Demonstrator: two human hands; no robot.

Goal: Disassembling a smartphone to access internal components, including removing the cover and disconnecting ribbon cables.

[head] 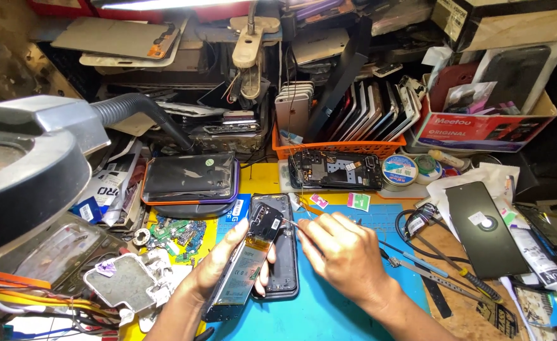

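The left hand (231,256) is wrapped around an opened phone (243,268), fingers under it and thumb over the edge, tilting it up off the blue mat (335,309); its battery faces up. The right hand (341,252) is pinched shut on a thin tool (291,222) whose tip touches the dark top part of that phone. Just beside it, partly under the left fingers, a back shell (284,265) lies flat on the mat, dark and empty-looking.

To the right of the right hand, tweezers (411,259) and a screwdriver (474,285) lie on the bench, near a coiled black cable (417,221). Further right a black phone (486,230) lies face down on white paper, with a white tube (534,256) beside it.

Behind the hands, another stripped phone (335,169) lies crosswise with its boards showing, and two round tins (399,170) sit next to it. An orange basket (338,148) behind that holds a row of phones standing on edge. Left of the yellow patch, a dark phone in a purple case (190,179) rests on a stack. Small green boards (177,233) are scattered below it, and a bare metal frame (124,284) lies near the left wrist. A magnifier lamp (26,170) fills the near left corner, blurred. A red box (480,129) stands at the far right.
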